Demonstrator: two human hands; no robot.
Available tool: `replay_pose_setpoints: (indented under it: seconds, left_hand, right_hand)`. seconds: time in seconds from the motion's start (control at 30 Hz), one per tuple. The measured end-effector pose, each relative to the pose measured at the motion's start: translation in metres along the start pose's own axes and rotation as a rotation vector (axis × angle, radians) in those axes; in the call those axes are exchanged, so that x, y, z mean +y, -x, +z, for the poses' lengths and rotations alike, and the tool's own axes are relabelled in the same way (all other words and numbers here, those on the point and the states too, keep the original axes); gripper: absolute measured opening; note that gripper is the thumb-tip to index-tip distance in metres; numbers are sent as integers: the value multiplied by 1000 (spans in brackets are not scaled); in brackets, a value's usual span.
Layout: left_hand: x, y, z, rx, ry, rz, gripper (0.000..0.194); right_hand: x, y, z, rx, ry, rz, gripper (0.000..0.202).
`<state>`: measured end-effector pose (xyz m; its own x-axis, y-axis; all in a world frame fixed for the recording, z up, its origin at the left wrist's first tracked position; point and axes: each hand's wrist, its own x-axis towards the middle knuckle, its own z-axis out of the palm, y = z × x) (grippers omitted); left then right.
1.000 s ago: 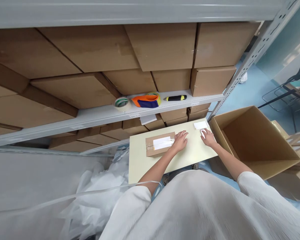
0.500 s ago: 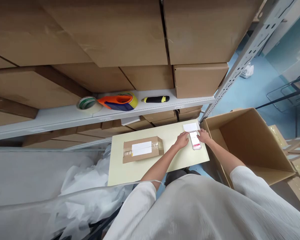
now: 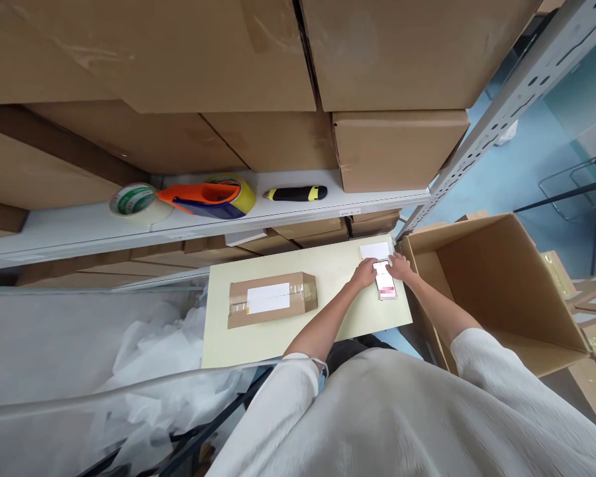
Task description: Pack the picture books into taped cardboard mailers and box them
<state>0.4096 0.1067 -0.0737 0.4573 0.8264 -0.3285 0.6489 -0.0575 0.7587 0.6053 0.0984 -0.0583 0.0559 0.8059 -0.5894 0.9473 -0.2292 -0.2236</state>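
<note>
A smartphone (image 3: 385, 279) with a lit white screen and a pink patch near its lower end is over the right end of the cream tabletop (image 3: 340, 267). My left hand (image 3: 364, 273) grips its left edge, the fingers curled. On the opposite edge, my right hand (image 3: 400, 267) is closed round the phone with the thumb at the screen. The fingers beneath the phone are hidden. Just beyond both hands lies a white label or card (image 3: 375, 250). To the left rests a taped cardboard box (image 3: 300, 306) bearing a white label (image 3: 268, 298).
A shelf (image 3: 278, 215) carries a tape roll (image 3: 136, 202), an orange-and-blue tape dispenser (image 3: 208, 197) and a utility knife (image 3: 295, 193), with cardboard boxes (image 3: 400, 149) behind. A large open carton (image 3: 506, 285) stands at right. White plastic sheeting (image 3: 149, 358) bunches up at left.
The view has shifted, bringing the shelf closer and moving its tools leftward. Both hands stay at the phone, and the right thumb has shifted slightly over the screen.
</note>
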Motion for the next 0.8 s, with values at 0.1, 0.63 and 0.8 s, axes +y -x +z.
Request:
replay_pose_setpoints:
  seconds: [0.1,0.63,0.8]
  left_hand:
    - [0,-1,2,10,28,1,48]
    - [38,-18,-25,326,495,-135,21]
    - [36,-15,-34,335,507,-180,23]
  right_hand:
    - [2,1,2,89,-37,-50,48]
    - [-33,10,-17,430,-860,-182,21]
    - [-45,14,-22,359,-896,-227,28]
